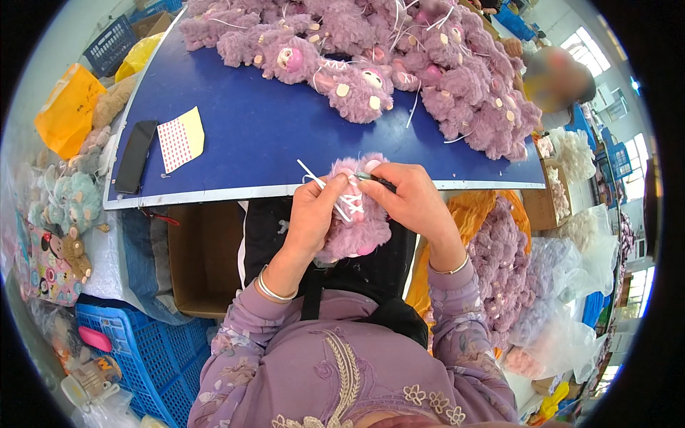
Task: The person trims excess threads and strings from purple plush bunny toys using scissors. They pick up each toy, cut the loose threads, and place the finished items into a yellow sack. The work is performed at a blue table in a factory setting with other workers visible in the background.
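At the table's near edge, a purple plush toy (367, 233) is held above my lap, its pink face end pointing toward me. White cord criss-crosses its body as lacing (354, 205), and a loose end sticks up at the upper left. My left hand (310, 215) is closed on the toy's left side, thumb and finger pinched by the lacing. In my right hand (412, 196) is a slim dark-handled tool (386, 183), gripped between thumb and fingers. Its tip meets the toy near my left thumb; the tip's exact shape is too small to tell.
Similar purple plush toys (457, 93) are heaped across the back of the blue table (271, 135). A black phone (135, 157) and a sticker sheet (180, 140) lie at left. A blue crate (153, 357), a cardboard box (203, 260) and an orange bag (471, 214) of toys flank me.
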Motion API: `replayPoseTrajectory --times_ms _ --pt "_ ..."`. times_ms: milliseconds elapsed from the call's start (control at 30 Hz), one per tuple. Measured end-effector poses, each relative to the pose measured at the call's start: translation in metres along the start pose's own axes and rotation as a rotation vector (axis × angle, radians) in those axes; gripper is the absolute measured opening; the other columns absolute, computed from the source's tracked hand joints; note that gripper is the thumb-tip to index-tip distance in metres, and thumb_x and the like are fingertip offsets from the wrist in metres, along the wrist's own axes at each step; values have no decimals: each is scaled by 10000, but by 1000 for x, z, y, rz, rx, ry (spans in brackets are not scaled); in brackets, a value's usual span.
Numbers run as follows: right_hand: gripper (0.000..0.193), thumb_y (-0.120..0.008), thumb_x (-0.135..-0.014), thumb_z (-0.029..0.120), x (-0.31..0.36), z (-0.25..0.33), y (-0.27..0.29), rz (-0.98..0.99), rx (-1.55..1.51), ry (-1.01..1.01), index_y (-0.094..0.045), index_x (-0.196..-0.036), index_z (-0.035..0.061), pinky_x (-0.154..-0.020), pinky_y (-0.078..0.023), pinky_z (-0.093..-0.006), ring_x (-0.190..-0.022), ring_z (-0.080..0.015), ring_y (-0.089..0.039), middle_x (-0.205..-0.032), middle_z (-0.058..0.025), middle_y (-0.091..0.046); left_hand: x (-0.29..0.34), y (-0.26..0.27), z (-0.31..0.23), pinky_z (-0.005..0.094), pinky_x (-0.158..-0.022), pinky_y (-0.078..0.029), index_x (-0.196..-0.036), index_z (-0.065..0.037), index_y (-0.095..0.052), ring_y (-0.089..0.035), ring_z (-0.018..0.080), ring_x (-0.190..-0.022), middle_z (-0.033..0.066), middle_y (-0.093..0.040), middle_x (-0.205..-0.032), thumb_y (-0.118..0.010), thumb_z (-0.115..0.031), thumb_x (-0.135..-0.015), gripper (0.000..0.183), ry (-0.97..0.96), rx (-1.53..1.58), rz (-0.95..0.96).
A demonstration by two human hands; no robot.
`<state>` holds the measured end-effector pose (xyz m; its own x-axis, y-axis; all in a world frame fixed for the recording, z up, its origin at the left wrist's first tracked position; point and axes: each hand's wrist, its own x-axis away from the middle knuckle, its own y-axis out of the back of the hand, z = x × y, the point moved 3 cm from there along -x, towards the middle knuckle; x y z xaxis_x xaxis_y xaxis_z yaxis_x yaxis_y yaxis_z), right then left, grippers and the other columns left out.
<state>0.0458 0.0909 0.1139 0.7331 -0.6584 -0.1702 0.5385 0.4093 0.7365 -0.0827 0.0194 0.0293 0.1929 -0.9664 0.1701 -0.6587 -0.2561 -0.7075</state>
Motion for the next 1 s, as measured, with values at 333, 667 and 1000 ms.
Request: replayPoseTrajectory --times_ms 333,667,1000 --pt "240 -633 -861 239 -1 -1 -3 -11 -8 -57 -624 -843 -1 -543 -413 -403 -619 -376 -547 -693 -193 -571 0 0 2 227 -497 -484 -845 12 -634 -625 125 -546 64 -642 -696 -556 -193 -949 243 -49 -40 6" --pt "195 -614 -896 183 2 -25 -2 -187 -533 -223 -617 -909 -11 -559 -396 -251 -691 -36 -450 -707 24 -543 -2 -1 -1 225 -479 -470 -799 11 -621 -613 114 -538 61 -631 -680 -590 -196 -935 250 -57 -101 -8" --pt "134 -658 -850 101 -17 -13 1 -259 -349 -100 -632 -913 -14 -576 -386 -228 -674 -50 -463 -767 7 -564 -2 -10 -7 215 -471 -493 -779 10 -622 -584 72 -544 49 -632 -703 -615 -171 -913 226 -62 -342 -5"
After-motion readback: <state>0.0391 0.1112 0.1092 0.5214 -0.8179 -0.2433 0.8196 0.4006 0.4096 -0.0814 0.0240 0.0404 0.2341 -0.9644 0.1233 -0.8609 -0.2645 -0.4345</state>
